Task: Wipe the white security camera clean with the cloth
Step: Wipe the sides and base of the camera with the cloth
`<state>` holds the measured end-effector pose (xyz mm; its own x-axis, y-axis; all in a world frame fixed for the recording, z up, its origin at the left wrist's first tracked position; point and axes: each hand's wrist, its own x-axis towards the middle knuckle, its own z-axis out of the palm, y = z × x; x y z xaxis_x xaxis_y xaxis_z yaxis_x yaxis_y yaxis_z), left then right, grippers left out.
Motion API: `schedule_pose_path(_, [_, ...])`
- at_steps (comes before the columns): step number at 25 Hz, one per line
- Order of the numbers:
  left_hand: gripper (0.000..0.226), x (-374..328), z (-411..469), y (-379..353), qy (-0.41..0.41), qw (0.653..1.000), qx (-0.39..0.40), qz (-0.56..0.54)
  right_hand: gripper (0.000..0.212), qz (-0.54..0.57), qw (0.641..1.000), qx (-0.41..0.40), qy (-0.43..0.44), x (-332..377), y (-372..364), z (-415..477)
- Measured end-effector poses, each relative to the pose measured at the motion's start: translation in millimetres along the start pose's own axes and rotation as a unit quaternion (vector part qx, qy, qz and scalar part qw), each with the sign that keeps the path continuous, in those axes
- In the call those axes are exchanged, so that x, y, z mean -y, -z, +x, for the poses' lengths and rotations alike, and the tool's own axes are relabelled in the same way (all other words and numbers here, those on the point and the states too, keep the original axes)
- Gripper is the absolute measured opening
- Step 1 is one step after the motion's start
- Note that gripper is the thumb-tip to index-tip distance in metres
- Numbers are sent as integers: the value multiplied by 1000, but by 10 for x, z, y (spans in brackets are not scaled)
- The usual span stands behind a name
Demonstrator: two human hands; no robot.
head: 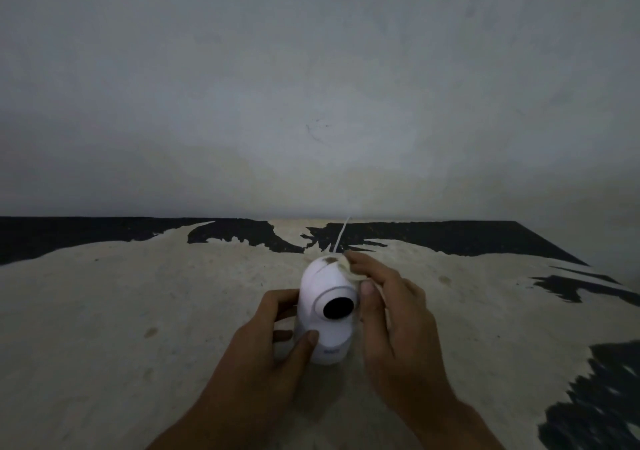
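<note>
White security camera [327, 314] upright near counter [138, 311] middle, base gripped by left hand [273, 342], cloth [349, 269] pinched by right hand [391, 314], pressed on camera's top right.

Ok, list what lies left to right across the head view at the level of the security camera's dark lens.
Left hand → white rounded plastic security camera → right hand holding a pale crumpled cloth.

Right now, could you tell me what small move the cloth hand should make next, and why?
Probably draw the cloth in the right hand down the security camera toward its dark lens; it is only at the top, while the left hand steadies the base.
</note>
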<state>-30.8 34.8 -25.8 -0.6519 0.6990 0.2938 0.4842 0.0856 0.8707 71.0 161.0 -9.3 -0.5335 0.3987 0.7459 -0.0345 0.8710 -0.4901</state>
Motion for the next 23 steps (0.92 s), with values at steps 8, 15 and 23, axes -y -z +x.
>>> schedule_pose_path(8, [42,-8,10,-11,2,1000,-1,0,30,12,1000,3,6,-1,-46,7])
schedule_pose_path(15, [42,14,17,-12,-10,1000,-8,5,38,-34,999,-14,32,-24,-78,-22])
schedule_pose_path(23, [43,18,20,-13,-6,1000,-1,11,27,21,997,-10,-76,-24,-56,20])
